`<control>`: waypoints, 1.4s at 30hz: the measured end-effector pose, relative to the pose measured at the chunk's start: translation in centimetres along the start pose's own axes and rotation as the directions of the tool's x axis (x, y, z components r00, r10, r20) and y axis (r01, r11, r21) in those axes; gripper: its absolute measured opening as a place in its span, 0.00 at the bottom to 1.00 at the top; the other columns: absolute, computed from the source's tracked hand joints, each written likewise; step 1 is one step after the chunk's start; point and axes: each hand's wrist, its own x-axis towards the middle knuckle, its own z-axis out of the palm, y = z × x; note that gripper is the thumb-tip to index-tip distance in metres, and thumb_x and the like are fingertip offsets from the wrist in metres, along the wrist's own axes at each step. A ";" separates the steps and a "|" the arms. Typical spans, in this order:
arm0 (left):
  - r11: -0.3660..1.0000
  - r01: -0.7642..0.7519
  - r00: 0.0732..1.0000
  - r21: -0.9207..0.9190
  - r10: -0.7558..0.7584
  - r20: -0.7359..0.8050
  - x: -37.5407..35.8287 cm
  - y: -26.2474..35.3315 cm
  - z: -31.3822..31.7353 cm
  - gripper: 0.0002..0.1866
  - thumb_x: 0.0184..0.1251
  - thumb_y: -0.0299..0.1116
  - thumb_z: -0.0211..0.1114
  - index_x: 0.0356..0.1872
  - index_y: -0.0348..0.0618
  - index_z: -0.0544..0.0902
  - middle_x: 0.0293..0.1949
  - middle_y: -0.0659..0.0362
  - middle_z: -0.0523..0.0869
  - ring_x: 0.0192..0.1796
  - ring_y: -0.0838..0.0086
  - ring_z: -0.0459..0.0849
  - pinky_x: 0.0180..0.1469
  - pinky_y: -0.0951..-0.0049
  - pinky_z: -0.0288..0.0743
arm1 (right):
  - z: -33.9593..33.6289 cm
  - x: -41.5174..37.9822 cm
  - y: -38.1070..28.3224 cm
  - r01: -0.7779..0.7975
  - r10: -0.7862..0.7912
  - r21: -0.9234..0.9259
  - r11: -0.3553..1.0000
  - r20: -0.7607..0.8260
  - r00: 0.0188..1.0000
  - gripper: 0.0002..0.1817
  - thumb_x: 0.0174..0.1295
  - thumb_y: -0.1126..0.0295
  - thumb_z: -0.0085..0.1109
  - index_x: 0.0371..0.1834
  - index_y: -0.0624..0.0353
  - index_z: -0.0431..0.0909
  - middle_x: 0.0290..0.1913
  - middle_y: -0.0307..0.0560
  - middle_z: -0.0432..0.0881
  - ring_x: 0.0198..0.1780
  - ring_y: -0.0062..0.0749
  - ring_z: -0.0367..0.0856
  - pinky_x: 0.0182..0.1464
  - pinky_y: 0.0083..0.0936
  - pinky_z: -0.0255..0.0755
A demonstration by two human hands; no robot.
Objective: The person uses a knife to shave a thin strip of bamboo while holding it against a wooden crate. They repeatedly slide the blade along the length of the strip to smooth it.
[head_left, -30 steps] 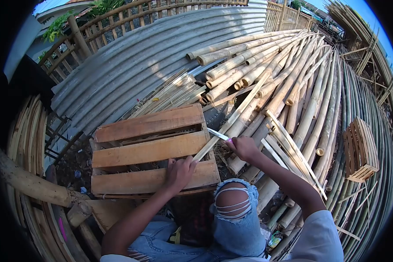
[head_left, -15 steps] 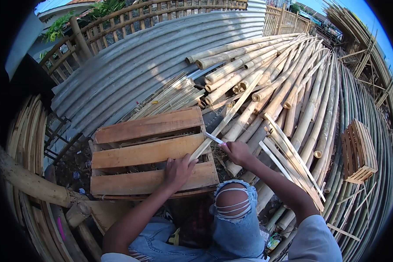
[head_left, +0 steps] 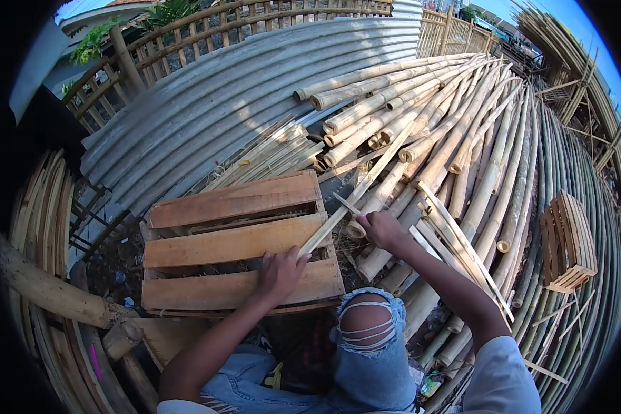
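A long split bamboo strip (head_left: 366,183) runs from the crate up and to the right over the bamboo pile. Its near end is pinched in my left hand (head_left: 281,274), which rests on the slatted wooden crate (head_left: 234,241). My right hand (head_left: 381,231) is closed round the handle of a knife (head_left: 346,203). The blade points up and left, just right of the strip, and whether it touches the strip is too fine to tell.
Thick bamboo poles (head_left: 428,131) lie ahead, beyond my knee (head_left: 367,324). Cut strips (head_left: 462,248) lie at the right, near a small crate (head_left: 567,241). Corrugated sheeting (head_left: 221,96) stands at the back left. A thick bamboo pole (head_left: 55,290) lies at the left.
My right hand and the knife have moved slightly right and up, and the blade has shifted from across the strip to its right side. My left hand has stayed nearly in place.
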 end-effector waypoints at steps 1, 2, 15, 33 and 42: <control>1.000 0.000 1.000 -0.008 0.000 0.001 -0.1 0.0 0.0 0.17 0.70 0.47 0.53 0.34 0.42 0.77 0.20 0.49 0.82 0.28 0.52 0.82 0.44 0.54 0.68 | -0.2 -0.7 -1.1 -0.007 0.007 -0.005 1.000 0.101 0.995 0.34 0.69 0.44 0.36 0.21 0.64 0.78 0.23 0.63 0.78 0.31 0.61 0.78 0.37 0.50 0.71; 1.000 0.003 1.000 -0.006 -0.003 0.009 -0.2 0.0 -0.2 0.17 0.70 0.47 0.53 0.34 0.42 0.77 0.20 0.49 0.82 0.28 0.52 0.82 0.44 0.54 0.68 | -0.2 -0.9 -1.3 -0.010 0.010 0.001 1.000 0.107 0.994 0.34 0.69 0.44 0.36 0.21 0.64 0.78 0.23 0.63 0.78 0.31 0.61 0.78 0.37 0.50 0.71; 1.000 -0.011 1.000 0.018 0.011 -0.012 0.3 -0.1 -0.2 0.19 0.69 0.47 0.54 0.31 0.40 0.79 0.19 0.48 0.82 0.26 0.52 0.82 0.41 0.55 0.69 | -1.1 1.3 0.6 0.060 -0.054 -0.274 0.960 0.027 0.998 0.35 0.69 0.43 0.35 0.19 0.61 0.78 0.21 0.58 0.79 0.27 0.56 0.80 0.31 0.46 0.74; 0.993 0.071 0.997 -0.097 -0.067 0.045 0.3 0.6 -0.9 0.18 0.70 0.46 0.54 0.34 0.37 0.78 0.22 0.43 0.82 0.30 0.46 0.83 0.34 0.50 0.77 | -1.2 1.8 -2.0 0.077 -0.048 -0.261 0.962 0.116 0.992 0.38 0.68 0.39 0.35 0.23 0.64 0.79 0.24 0.59 0.81 0.30 0.56 0.83 0.33 0.46 0.76; 0.992 0.076 0.996 -0.100 -0.071 0.049 0.0 0.5 -0.4 0.19 0.69 0.46 0.54 0.34 0.38 0.78 0.23 0.42 0.82 0.31 0.45 0.83 0.34 0.49 0.76 | -1.2 2.7 -0.3 -0.024 0.037 -0.232 0.972 0.053 0.998 0.38 0.67 0.37 0.34 0.23 0.62 0.80 0.23 0.57 0.81 0.29 0.53 0.83 0.30 0.47 0.75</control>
